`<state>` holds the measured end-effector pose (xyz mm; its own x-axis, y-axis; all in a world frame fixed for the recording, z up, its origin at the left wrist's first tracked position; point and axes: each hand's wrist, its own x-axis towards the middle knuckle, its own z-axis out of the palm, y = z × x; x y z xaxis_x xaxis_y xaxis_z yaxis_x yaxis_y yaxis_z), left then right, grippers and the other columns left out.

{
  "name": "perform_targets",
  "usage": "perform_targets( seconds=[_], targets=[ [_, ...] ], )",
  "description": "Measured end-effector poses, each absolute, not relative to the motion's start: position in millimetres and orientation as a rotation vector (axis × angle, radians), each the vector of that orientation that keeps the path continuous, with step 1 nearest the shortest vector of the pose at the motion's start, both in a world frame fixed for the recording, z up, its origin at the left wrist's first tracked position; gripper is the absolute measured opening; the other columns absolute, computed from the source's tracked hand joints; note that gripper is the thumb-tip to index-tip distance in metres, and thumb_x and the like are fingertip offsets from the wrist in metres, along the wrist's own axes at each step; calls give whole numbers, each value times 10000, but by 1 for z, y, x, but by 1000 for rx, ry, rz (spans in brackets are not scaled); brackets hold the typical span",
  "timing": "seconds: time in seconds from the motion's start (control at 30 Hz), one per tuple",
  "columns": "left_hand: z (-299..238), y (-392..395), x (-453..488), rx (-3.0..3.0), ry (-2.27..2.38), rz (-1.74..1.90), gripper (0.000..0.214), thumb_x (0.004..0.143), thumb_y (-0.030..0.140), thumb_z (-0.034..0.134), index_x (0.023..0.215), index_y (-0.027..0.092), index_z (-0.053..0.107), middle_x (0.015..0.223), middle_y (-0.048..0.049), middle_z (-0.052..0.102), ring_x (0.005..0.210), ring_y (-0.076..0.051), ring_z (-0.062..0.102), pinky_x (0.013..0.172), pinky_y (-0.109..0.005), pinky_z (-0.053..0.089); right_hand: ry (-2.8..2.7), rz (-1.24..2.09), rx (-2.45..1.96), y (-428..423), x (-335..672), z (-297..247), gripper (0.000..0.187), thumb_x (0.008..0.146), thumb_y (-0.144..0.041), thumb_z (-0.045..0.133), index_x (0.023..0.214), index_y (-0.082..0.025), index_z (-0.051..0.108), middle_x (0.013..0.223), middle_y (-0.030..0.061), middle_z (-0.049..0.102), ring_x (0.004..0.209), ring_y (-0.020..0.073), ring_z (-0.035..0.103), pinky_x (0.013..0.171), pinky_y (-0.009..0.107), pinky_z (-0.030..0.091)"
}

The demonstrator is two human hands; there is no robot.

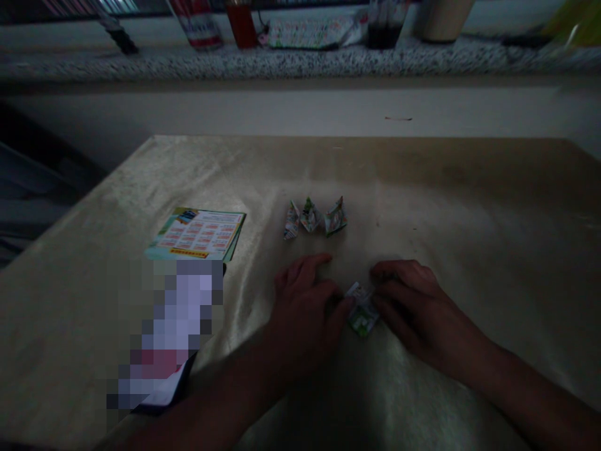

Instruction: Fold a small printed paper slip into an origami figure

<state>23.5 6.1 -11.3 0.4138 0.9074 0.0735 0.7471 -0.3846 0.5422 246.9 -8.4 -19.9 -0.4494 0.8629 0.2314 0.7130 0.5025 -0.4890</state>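
On the table before me lies a small folded piece of printed paper (pixel 362 321), white with green patches. My left hand (pixel 305 307) is at its left side, thumb and index finger closed at that edge, the other fingers loosely curled. From the right, my right hand (pixel 417 307) pinches the opposite edge, its fingertips together. Dim light and blur hide the exact creases. Farther back stand three small folded paper pieces with pointed tips: a left one (pixel 291 221), a middle one (pixel 310 216) and a right one (pixel 335 217).
Left of my hands are printed leaflets (pixel 201 233) in a small stack and a blurred-out phone (pixel 173 338). Beyond the table, a speckled stone sill (pixel 282 64) carries a red-labelled container (pixel 200 25), a patterned pouch (pixel 305 33) and a cup of dark liquid (pixel 385 28).
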Motion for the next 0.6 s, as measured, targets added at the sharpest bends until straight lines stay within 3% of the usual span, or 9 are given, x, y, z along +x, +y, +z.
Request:
perform_targets(
  seconds=[0.17, 0.6],
  targets=[
    [-9, 5, 34, 2349, 1494, 430, 265, 993, 298, 551, 849, 159, 725, 1467, -171, 511, 1348, -365, 445, 1079, -627, 326, -2241, 321, -1437, -11, 238, -22, 158, 985, -245, 569, 942, -186, 708, 1203, 141, 635, 1121, 322, 576, 916, 500, 449],
    [-12, 3, 41, 2392, 1628, 391, 248, 975, 311, 583, 851, 141, 714, 1461, -186, 542, 1336, -385, 479, 1056, -620, 380, -2194, 284, -1584, -13, 230, -20, 202, 951, -261, 582, 808, -196, 709, 1253, 145, 638, 1159, 351, 567, 920, 521, 424]
  ],
)
